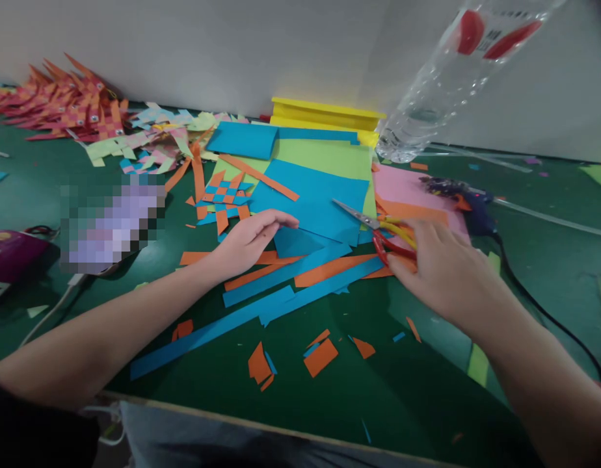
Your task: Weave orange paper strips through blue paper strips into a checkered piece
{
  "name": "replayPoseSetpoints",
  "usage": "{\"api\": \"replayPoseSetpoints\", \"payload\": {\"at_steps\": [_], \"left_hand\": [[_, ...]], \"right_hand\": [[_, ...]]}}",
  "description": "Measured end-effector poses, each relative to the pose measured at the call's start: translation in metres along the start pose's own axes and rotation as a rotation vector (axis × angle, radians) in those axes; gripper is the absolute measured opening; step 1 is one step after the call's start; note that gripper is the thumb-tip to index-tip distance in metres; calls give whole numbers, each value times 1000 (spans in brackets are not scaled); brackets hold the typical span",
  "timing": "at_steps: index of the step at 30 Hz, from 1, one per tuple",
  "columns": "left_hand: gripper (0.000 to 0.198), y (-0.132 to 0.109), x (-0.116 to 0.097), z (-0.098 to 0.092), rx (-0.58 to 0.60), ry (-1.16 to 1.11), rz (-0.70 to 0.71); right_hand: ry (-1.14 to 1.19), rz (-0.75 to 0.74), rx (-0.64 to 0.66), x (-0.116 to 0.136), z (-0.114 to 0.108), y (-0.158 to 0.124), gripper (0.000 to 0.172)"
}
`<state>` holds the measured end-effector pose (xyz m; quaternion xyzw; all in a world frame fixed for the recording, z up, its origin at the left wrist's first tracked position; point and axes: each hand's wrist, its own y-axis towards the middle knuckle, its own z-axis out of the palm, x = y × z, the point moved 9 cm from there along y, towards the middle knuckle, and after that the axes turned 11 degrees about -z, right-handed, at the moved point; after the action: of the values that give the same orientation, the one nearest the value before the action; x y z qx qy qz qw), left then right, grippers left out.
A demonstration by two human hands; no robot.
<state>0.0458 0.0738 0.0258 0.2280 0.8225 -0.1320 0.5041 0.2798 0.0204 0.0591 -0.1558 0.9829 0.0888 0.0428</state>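
The bottle (444,88) is behind the scissors (373,223).

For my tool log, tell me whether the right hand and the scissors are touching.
Touching. The head view shows the right hand holding the scissors, its fingers and thumb on the handles.

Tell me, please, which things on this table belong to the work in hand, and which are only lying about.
Likely in the work:
- scissors, held in the right hand
- blue sheet, by the left hand
- blue strips and orange strips

Apparently just lying about:
- plastic bottle
- blurred device on a cable
- purple box
- orange scraps near the front edge
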Motion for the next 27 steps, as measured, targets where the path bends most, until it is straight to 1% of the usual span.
{"api": "replayPoseSetpoints", "payload": {"at_steps": [2, 3, 5, 7, 8, 10, 11, 12, 13, 15, 18, 22, 24, 27], "left_hand": [[30, 0, 1, 0, 4, -5, -4], [30, 0, 1, 0, 4, -5, -5], [30, 0, 0, -1, -3, 0, -3], [29, -1, -2, -1, -11, 9, 10], [29, -1, -4, -1, -11, 13, 17], [30, -2, -6, 0, -5, 23, 30], [30, -2, -7, 0, 1, 31, 37], [30, -2, -8, 1, 5, 43, 43], [30, -2, -8, 2, 9, 56, 47], [29, -3, -7, 3, 14, 82, 50], [29, -3, -7, 3, 16, 120, 54], [29, -4, -8, 3, 14, 167, 53], [28, -4, -8, 4, 20, 196, 38], [27, -6, -12, 9, 29, 281, 66]], "right_hand": [[-46, -149, -100, 32, -20, 1, 41], [-9, -250, -146, 52, -28, 1, 40], [96, -473, -192, 94, -37, -3, 35], [205, -723, -177, 134, -35, -13, 33], [269, -821, -130, 149, -29, -18, 36], [365, -927, -26, 167, -14, -26, 45], [398, -947, -5, 170, -9, -28, 48], [426, -957, -15, 170, -6, -29, 50], [439, -943, -9, 167, -3, -29, 51], [441, -910, -40, 157, -3, -27, 50], [412, -860, -120, 140, -10, -24, 44], [380, -811, -236, 123, -20, -22, 32], [376, -777, -258, 116, -22, -21, 32], [363, -732, -261, 101, -24, -19, 40]]}}
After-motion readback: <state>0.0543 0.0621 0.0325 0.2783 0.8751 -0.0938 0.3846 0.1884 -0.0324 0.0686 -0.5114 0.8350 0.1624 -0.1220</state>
